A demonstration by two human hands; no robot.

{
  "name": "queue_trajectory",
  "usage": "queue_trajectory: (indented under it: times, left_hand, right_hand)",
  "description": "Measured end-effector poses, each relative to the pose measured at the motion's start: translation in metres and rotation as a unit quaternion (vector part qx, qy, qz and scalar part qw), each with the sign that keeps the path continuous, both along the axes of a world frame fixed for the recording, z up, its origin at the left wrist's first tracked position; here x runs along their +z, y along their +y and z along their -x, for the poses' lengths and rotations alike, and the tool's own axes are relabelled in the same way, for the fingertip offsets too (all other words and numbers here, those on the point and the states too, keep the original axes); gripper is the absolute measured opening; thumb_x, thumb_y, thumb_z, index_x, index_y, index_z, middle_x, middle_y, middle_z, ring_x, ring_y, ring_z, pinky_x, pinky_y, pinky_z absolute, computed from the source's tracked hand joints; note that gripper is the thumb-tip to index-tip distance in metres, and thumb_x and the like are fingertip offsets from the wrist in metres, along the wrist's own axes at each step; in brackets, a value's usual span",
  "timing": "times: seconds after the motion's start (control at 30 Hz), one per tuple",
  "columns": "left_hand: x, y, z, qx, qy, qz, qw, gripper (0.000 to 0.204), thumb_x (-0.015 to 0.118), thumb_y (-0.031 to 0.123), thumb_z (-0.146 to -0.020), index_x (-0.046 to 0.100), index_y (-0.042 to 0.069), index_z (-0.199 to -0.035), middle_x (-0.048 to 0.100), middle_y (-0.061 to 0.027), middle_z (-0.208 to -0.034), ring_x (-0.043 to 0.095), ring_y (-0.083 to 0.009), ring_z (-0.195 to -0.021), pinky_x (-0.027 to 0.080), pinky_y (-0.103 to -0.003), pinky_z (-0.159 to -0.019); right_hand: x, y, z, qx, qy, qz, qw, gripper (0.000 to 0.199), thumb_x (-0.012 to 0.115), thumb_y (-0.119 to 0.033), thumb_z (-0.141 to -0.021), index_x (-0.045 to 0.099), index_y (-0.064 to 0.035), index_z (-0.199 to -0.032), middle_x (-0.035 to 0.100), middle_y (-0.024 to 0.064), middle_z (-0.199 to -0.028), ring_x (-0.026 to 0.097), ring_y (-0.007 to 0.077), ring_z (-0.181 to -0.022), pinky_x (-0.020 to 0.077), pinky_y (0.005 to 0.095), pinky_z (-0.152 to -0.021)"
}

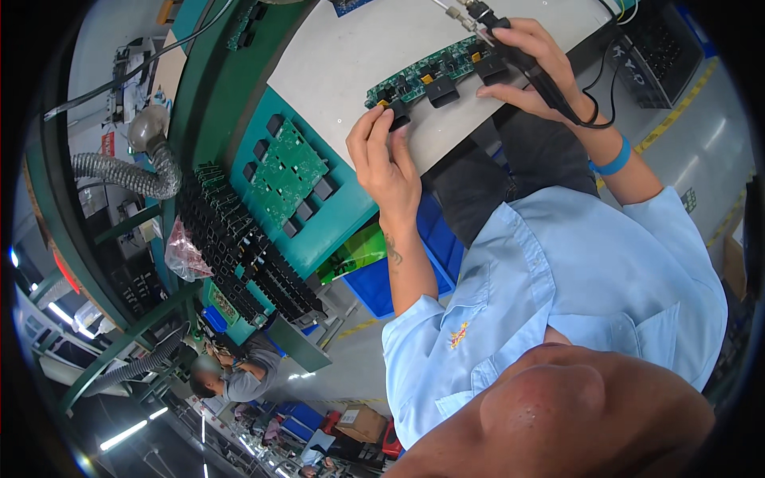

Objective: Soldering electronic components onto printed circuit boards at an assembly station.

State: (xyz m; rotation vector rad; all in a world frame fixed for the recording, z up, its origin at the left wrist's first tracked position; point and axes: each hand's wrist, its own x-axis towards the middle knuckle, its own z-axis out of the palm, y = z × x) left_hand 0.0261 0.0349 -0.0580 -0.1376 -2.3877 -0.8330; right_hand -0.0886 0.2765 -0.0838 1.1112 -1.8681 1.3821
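A green circuit board (421, 70) lies on the pale work surface, with black rectangular blocks along its near edge. My left hand (386, 155) is closed on the black block (400, 118) at the board's left end, fingers on top and thumb at the side. The middle block (441, 92) stands untouched. In my right hand (550, 70) is a black hand tool (526, 65) with a slim metal tip and a black cable. That tip points up and left, above the far side of the board. The right thumb is close to the right-hand block (490, 72).
Another green board (285, 177) with black blocks lies on the teal mat (351, 199) at left. Beyond it stand racked boards (239, 239) and a flexible metal duct (163, 171). A blue bin (374, 287) is below the bench. A person (251, 378) works far off.
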Motion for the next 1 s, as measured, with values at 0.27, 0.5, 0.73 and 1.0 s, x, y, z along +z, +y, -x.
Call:
queue_trajectory:
  times: [0.27, 0.5, 0.73, 1.0]
  left_hand:
    - [0.001, -0.004, -0.001, 0.027, 0.021, 0.028, 0.999, 0.045, 0.074, -0.002, -0.086, 0.061, 0.004, -0.128, 0.066, -0.0129, -0.123, 0.063, -0.0291, -0.112, 0.050, -0.038, -0.099]
    - [0.012, -0.010, 0.025, -0.038, -0.018, 0.033, 0.999, 0.065, 0.079, -0.001, -0.082, 0.053, 0.006, -0.140, 0.070, -0.0132, -0.125, 0.068, -0.0271, -0.111, 0.052, -0.037, -0.096]
    - [0.001, -0.008, 0.028, -0.068, -0.042, 0.031, 0.996, 0.068, 0.080, -0.002, -0.080, 0.053, 0.006, -0.141, 0.074, -0.0109, -0.122, 0.071, -0.0246, -0.109, 0.055, -0.034, -0.093]
    - [0.000, -0.008, 0.025, -0.044, -0.039, 0.053, 0.997, 0.063, 0.080, -0.003, -0.080, 0.057, 0.006, -0.137, 0.076, -0.0085, -0.118, 0.072, -0.0238, -0.106, 0.055, -0.033, -0.094]
  right_hand:
    - [-0.010, -0.006, 0.003, -0.035, -0.053, 0.013, 0.998, 0.066, 0.084, -0.019, -0.081, 0.055, 0.0012, -0.137, 0.056, 0.0193, -0.125, 0.061, 0.0310, -0.103, 0.0498, 0.0363, -0.091]
    - [-0.006, -0.002, 0.000, -0.033, -0.077, 0.015, 0.996, 0.065, 0.082, -0.016, -0.083, 0.054, 0.0008, -0.138, 0.055, 0.0198, -0.126, 0.061, 0.0319, -0.106, 0.0507, 0.0358, -0.091]
    - [-0.007, 0.007, 0.005, 0.006, -0.076, 0.005, 0.997, 0.075, 0.088, -0.004, -0.072, 0.054, -0.0002, -0.140, 0.057, 0.0163, -0.133, 0.070, 0.0267, -0.108, 0.0540, 0.0329, -0.097]
    - [-0.005, 0.006, 0.003, -0.011, -0.085, -0.011, 0.996, 0.076, 0.084, 0.001, -0.072, 0.053, -0.0003, -0.141, 0.055, 0.0167, -0.133, 0.071, 0.0280, -0.106, 0.0546, 0.0338, -0.097]
